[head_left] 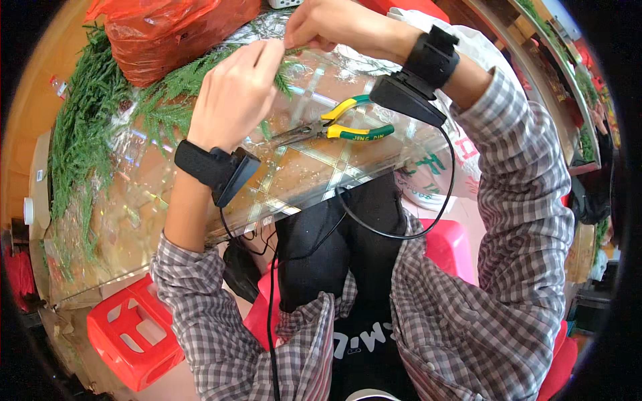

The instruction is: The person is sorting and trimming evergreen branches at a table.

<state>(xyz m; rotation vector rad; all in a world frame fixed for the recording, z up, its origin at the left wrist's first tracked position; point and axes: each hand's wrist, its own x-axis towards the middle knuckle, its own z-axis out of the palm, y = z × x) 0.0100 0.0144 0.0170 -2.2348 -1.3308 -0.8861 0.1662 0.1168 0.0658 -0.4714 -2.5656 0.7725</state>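
Green sprig beside the close-together hands, pliers on the tabletop

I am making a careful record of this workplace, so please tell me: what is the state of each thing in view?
Left hand: fingers bent, grip unclear
Right hand: fingers bent, grip unclear
Pliers: lying down, handles spread
Red bag: bulging, creased
Green branches: lying on table
Wrist straps: fastened
Checked sleeves: off the wrists
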